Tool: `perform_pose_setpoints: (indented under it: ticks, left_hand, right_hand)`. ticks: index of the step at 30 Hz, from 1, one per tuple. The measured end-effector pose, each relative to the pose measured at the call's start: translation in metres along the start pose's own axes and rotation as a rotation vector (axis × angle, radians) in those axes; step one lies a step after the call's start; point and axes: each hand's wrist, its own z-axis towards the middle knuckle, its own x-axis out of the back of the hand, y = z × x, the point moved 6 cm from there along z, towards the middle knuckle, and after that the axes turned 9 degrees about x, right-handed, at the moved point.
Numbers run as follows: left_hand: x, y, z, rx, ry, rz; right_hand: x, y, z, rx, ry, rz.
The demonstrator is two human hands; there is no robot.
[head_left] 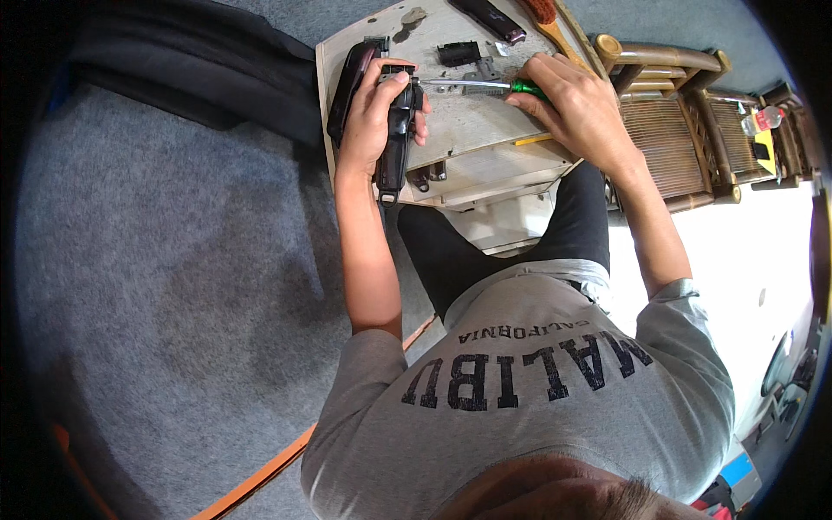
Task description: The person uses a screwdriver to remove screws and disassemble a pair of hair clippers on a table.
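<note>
My left hand (368, 126) clasps the clipper (397, 139) near the worktop's (472, 124) left edge; my right hand (570, 104) pinches the screwdriver (520, 86), best kept straight.

1 downward head-worn fisheye view

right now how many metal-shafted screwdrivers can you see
1: the green-handled screwdriver in the right hand, its tip by the head of the black hair clipper in the left hand. Others may be hidden.
</note>
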Motion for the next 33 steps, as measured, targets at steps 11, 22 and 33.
perform_pose_setpoints:
  ticks: [11,22,33]
  left_hand:
    - [-0.001,0.001,-0.001,-0.023,-0.006,0.005]
    - [0.001,0.001,-0.002,-0.014,-0.038,-0.014]
    - [0.004,0.002,-0.003,-0.018,0.030,-0.023]
  right_hand:
    - [-0.001,0.003,0.003,-0.078,-0.001,0.113]
    - [0.000,0.004,0.011,-0.099,-0.257,0.382]
    - [-0.003,-0.016,0.011,0.170,0.120,-0.154]
